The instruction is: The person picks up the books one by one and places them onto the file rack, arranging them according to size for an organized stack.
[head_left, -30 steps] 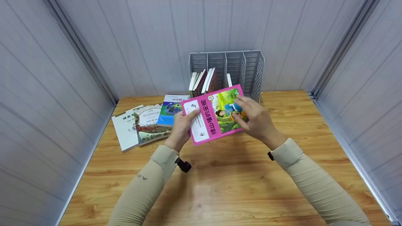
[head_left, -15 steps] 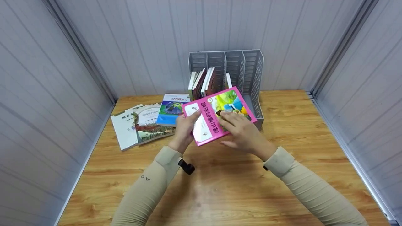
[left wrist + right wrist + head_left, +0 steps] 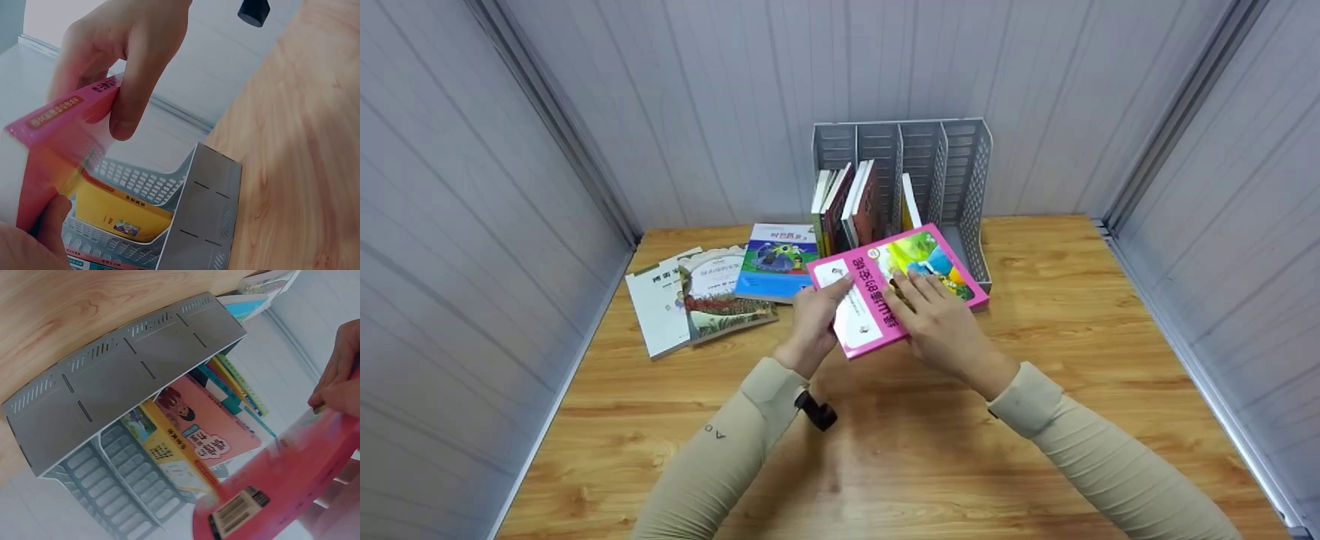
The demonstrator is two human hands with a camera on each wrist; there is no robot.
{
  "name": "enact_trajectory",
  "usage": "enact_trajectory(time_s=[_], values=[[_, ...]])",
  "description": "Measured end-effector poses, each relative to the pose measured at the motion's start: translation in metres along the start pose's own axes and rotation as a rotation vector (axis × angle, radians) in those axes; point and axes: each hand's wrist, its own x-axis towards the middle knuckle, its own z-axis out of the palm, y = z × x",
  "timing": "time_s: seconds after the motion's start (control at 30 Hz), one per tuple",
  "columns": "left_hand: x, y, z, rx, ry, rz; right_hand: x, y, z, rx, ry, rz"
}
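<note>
Holding the pink book (image 3: 896, 289): left hand (image 3: 817, 315) pinches its near edge; right hand (image 3: 941, 322) lies flat, fingers apparently straight. Thin, stiff, glossy cover; grip edges.

One pink book (image 3: 896, 289) in two hands; three books (image 3: 712, 292) flat on table; one grey rack (image 3: 960, 172), four slots.

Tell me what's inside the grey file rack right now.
The grey file rack holds upright books in its left slots and a yellow book further right. The pink book covers the slots' lower fronts.
</note>
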Motion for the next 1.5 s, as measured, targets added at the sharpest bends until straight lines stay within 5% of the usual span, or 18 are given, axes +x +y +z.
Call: enact_trajectory(time_s=[0.3, 0.7, 1.13, 1.5], values=[[-0.003, 0.001, 0.005, 0.040, -0.014, -0.064, -0.001, -0.010, -0.008, -0.121, -0.067, 0.023], [-0.001, -0.002, 0.010, 0.091, -0.025, -0.084, 0.003, -0.019, -0.022, -0.146, -0.410, 0.158], [-0.001, 0.004, 0.009, 0.028, -0.061, -0.113, -0.002, -0.010, -0.018, -0.134, -0.242, 0.119], [0.004, 0.009, 0.003, -0.056, -0.191, -0.012, -0.007, 0.002, -0.017, -0.066, -0.048, 0.150]])
